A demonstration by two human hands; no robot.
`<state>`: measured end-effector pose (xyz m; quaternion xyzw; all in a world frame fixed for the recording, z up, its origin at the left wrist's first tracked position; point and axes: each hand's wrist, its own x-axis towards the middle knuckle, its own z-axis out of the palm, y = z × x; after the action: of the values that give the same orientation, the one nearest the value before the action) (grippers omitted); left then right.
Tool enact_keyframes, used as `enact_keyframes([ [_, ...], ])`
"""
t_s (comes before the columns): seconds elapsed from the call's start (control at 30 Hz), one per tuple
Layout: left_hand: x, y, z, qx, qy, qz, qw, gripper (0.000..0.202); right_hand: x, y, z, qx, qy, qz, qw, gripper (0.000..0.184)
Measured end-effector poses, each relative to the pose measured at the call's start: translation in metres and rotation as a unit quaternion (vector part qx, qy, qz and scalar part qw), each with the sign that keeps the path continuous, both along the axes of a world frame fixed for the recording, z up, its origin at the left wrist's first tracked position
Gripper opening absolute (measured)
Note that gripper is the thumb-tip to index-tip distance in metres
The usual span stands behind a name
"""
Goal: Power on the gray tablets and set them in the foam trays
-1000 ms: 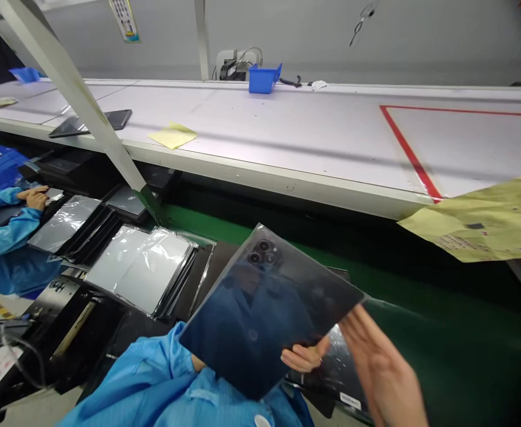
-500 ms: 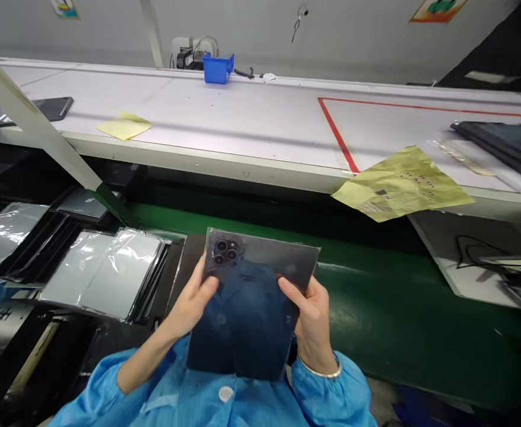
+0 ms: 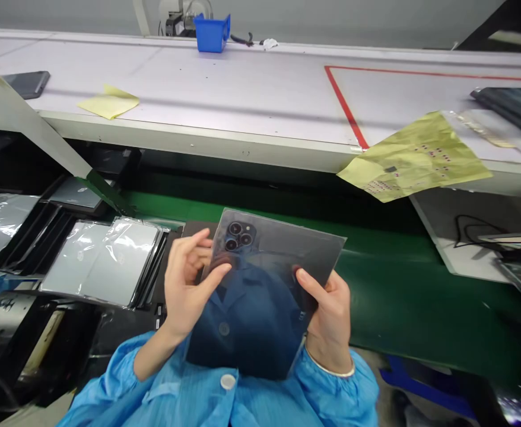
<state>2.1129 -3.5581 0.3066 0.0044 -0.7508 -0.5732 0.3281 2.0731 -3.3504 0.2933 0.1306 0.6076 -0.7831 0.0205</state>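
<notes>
A dark blue tablet (image 3: pixel 260 308) in a clear plastic sleeve tilts in front of my chest, its back with the camera bump facing me. My right hand (image 3: pixel 332 308) grips its right edge, thumb on the back and fingers behind. At the upper left edge is my left hand (image 3: pixel 187 281), with its thumb over the tablet's back and its fingers bent, apart and off the edge beside the cameras. To the left, silver tablets (image 3: pixel 116 261) in clear sleeves lean in a row.
A white shelf (image 3: pixel 242 89) runs across ahead, bearing a blue bin (image 3: pixel 212 34), a yellow paper (image 3: pixel 109 102) and dark devices (image 3: pixel 514 107) at right. A creased yellow sheet (image 3: pixel 416 160) hangs over its edge. A slanted white post (image 3: pixel 42 127) stands at left above the green bench surface (image 3: pixel 403 296).
My left hand's fingers have loosened from the tablet's left edge and spread away. The tablet and my right hand have shifted slightly right, and the view has tipped downward.
</notes>
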Motion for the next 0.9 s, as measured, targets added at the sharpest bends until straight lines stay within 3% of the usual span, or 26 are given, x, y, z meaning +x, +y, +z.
enact_keyframes([
  [0.1, -0.003, -0.001, 0.006, -0.083, 0.066, 0.045, 0.993, 0.021, 0.003, 0.0, 0.002, 0.01, 0.006, -0.012, 1.0, 0.033],
  [0.23, 0.0, 0.0, 0.011, -0.262, 0.177, 0.038, 0.948, 0.025, 0.006, 0.001, 0.006, 0.017, 0.005, -0.023, 1.0, 0.032],
  [0.3, 0.002, 0.0, 0.012, -0.307, 0.195, 0.013, 0.931, 0.023, 0.007, 0.002, 0.007, 0.011, 0.005, -0.031, 0.999, 0.03],
  [0.63, 0.007, 0.001, 0.016, -0.318, 0.196, -0.016, 0.928, 0.021, 0.006, 0.0, 0.011, -0.014, 0.008, -0.062, 0.998, 0.03],
  [0.9, 0.011, -0.001, 0.009, -0.312, 0.184, -0.029, 0.931, 0.018, 0.006, -0.001, 0.011, -0.003, 0.01, -0.055, 0.998, 0.028],
])
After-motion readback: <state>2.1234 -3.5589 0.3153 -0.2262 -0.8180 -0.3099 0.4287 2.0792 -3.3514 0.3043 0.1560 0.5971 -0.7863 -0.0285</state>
